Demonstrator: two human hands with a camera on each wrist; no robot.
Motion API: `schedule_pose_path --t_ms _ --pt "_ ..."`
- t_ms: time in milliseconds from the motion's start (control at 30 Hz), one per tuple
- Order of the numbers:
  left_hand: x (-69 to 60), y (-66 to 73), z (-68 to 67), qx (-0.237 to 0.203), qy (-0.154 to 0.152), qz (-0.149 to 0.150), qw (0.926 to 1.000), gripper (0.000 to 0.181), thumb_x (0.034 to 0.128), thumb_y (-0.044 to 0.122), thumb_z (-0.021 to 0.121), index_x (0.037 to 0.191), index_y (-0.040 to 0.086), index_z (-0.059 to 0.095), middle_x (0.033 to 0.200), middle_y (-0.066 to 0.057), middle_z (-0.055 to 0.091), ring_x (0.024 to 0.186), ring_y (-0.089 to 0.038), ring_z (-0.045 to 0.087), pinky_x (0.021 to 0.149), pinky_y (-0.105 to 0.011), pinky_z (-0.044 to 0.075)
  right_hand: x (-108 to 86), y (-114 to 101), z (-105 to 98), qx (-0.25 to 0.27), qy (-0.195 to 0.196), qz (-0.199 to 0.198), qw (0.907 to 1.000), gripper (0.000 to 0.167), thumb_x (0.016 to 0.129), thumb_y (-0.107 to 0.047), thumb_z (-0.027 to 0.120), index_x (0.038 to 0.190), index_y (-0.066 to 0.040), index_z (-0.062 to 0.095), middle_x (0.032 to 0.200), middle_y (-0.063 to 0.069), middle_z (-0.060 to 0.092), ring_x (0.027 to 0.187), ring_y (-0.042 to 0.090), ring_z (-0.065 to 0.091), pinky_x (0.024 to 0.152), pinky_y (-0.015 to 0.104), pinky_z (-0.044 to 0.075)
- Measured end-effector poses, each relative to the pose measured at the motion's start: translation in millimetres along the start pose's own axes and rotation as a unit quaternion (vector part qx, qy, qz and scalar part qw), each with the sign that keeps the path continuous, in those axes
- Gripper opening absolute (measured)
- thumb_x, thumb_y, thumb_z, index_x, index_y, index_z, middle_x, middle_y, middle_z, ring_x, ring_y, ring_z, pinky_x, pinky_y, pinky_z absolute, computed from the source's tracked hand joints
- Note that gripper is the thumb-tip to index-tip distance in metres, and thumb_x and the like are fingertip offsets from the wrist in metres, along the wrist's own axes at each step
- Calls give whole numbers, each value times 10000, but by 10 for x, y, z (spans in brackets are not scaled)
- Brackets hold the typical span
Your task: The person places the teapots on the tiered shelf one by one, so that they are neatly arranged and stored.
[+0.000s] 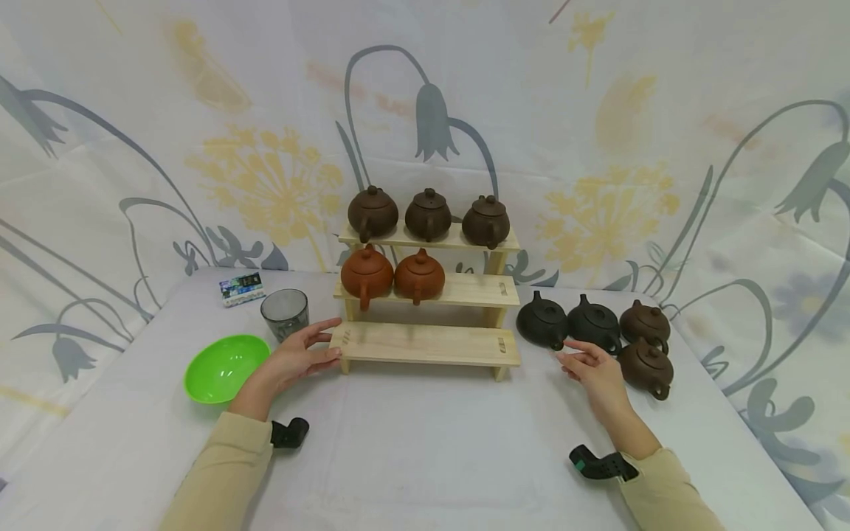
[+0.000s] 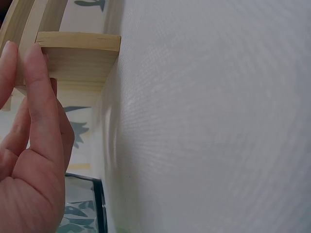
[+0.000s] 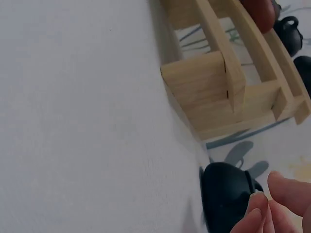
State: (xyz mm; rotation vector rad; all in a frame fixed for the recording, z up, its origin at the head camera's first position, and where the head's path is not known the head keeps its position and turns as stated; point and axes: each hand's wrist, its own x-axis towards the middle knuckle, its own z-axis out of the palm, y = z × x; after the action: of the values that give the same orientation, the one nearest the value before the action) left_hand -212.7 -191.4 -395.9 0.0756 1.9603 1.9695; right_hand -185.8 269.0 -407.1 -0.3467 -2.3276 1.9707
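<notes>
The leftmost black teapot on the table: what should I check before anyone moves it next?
1. Leftmost black teapot standing on the table: ok.
2. Right hand within reach: ok, fingers at its handle.
3. Secure grip on the handle: cannot tell.
4. Gap to the other black teapot: cannot tell; they look very close in the head view.
5. Left hand at the rack: ok, at the left end of the lowest shelf.
6. Lowest shelf free of teapots: ok.
</notes>
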Motion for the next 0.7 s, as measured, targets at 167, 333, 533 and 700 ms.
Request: schedule_pose_path --t_ms 167,333,533,700 --pt "-8 2 -3 56 -56 -5 10000 642 901 -51 557 1458 1 242 1338 -256 259 884 -120 582 852 -298 495 146 18 -21 -241 -88 232 9994 553 877 -166 666 1311 70 417 739 -114 604 684 43 559 641 181 485" --pt "-13 6 -8 46 -53 0 10000 640 901 -54 556 1457 0 244 1332 -256 266 882 -121 584 849 -297 496 281 18 2 -296 -522 331 9976 596 907 -160 622 1335 119 315 762 -39 599 667 47 555 625 185 482" --pt "-5 7 -12 13 -37 -15 10000 642 900 -57 555 1457 1 243 1329 -253 261 873 -120 585 843 -293 499 308 39 25 38 -1084 113 9940 299 942 -28 527 1144 149 397 845 10 618 734 57 603 698 202 521" --pt "-4 8 -12 23 -57 -23 10000 645 901 -52 557 1460 5 240 1339 -254 254 874 -119 590 847 -296 497 287 68 48 390 -893 65 9952 228 919 7 551 1075 123 432 849 -21 613 736 60 620 723 217 526"
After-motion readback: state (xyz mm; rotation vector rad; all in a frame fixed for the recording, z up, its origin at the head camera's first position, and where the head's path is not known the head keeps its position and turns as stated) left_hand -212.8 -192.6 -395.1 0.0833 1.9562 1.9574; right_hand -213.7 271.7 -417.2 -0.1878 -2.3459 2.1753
